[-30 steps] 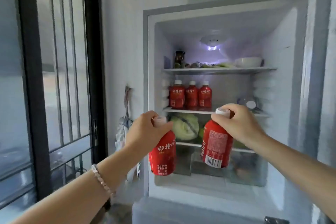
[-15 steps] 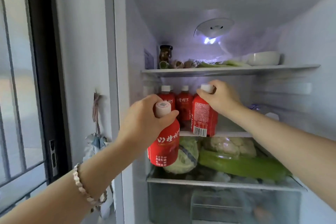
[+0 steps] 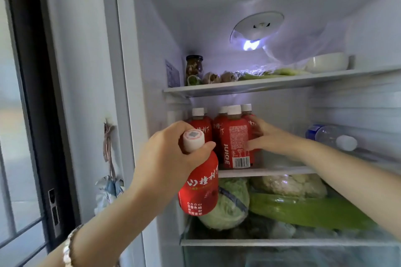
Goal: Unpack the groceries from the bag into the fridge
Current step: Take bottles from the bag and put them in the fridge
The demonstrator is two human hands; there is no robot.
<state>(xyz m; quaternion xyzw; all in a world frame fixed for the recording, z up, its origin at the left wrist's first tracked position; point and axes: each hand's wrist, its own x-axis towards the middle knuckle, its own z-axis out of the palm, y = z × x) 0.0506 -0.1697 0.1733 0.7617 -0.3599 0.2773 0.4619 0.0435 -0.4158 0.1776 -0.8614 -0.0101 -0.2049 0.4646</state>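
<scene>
Left grip (image 3: 171, 158) clamped on red bottle (image 3: 200, 188) | right grip (image 3: 269, 136) apart, touching shelved bottle (image 3: 237, 143)

I am holding one red juice bottle (image 3: 200, 182) by its white-capped neck, tilted, before the fridge (image 3: 152, 50), while another red juice bottle (image 3: 235, 138) is standing upright on the middle shelf (image 3: 271, 171).

This is a home kitchen corner. An open household fridge (image 3: 282, 84) holds everyday food: red juice bottles (image 3: 235, 136) on the middle shelf, cabbage (image 3: 230, 208) and cauliflower (image 3: 288, 184) below, a jar (image 3: 194, 67) and a white bowl (image 3: 327, 62) on top. Left, cloth bags (image 3: 108, 188) hang from a wall hook beside a barred, dark-framed window (image 3: 26, 115).
</scene>
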